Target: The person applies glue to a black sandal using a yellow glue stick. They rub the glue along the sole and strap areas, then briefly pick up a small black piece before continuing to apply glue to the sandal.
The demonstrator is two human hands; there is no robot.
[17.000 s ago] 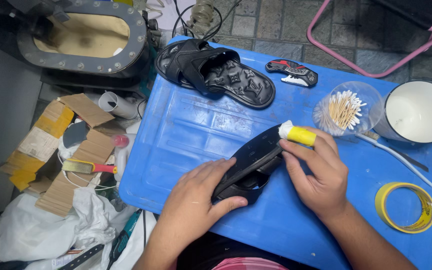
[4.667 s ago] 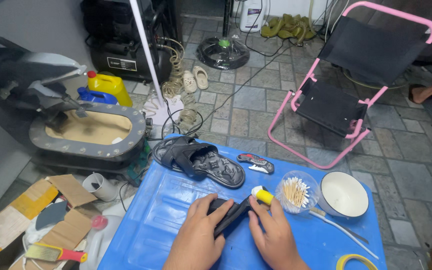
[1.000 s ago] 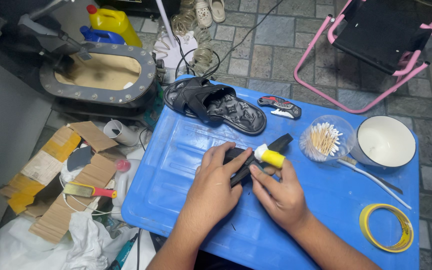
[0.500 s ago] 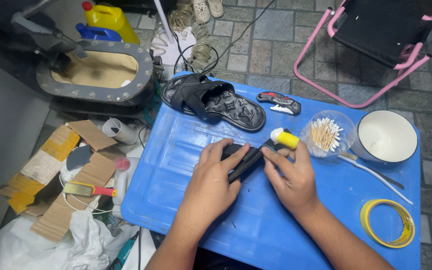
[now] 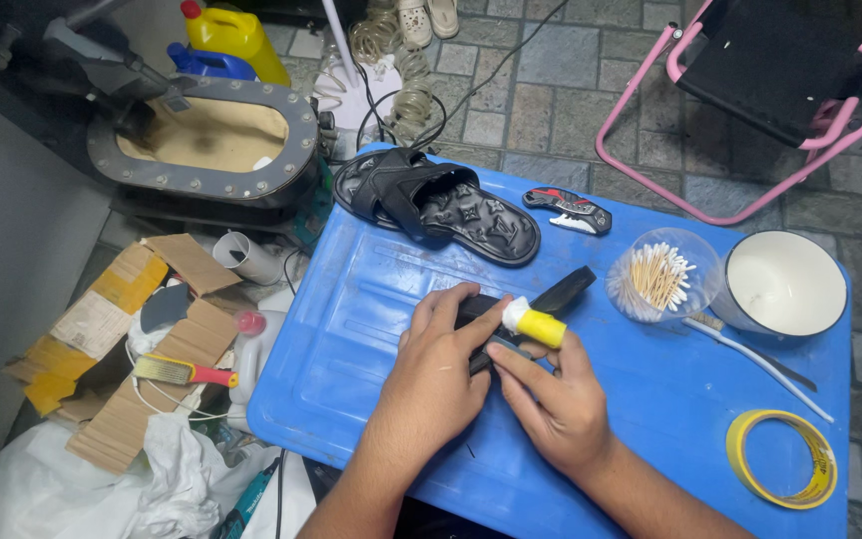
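Left hand pressing black sandal strap | right hand clamped on yellow glue tube | risk: glue may smear onto fingers; cotton swabs at 2 o'clock

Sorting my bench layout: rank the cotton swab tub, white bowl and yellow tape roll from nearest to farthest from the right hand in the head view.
1. Cotton swab tub, just up and right of the right hand.
2. White bowl, beyond the tub, far right.
3. Yellow tape roll, by the near right corner; close to the bowl's distance.
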